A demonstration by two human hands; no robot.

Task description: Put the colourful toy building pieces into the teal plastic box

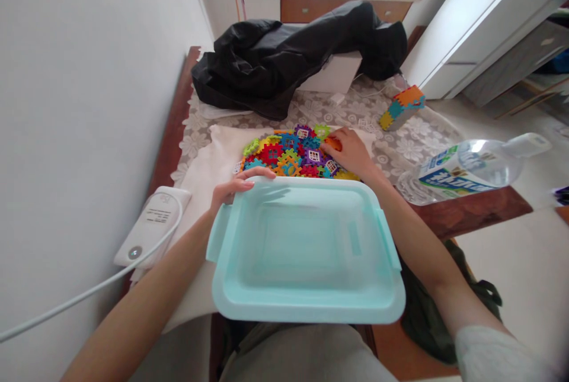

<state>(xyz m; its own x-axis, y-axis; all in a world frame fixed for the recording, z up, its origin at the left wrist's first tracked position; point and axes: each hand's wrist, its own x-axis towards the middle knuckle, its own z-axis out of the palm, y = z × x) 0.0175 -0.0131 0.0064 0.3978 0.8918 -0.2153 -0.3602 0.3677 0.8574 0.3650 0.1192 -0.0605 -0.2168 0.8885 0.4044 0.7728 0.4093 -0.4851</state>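
Note:
A light mint plastic box (302, 240) fills the foreground, and its inside looks bare. My left hand (237, 185) grips its far left corner, fingers over the rim. Just beyond the box lies a pile of colourful interlocking plastic blocks (290, 154), some shaped like window frames; the box hides the pile's near edge. My right hand (351, 150) reaches over the right side of the pile, its fingers curled round an orange block (333, 144). Part of that block is covered by the fingers.
An assembled block house (402, 108) stands at the right on the lace tablecloth (368, 95). Nearer is a large clear bottle (471, 166) at the table's edge. A black cloth (284, 56) drapes over a white box behind. To the left lies a white device (155, 225) with a cable.

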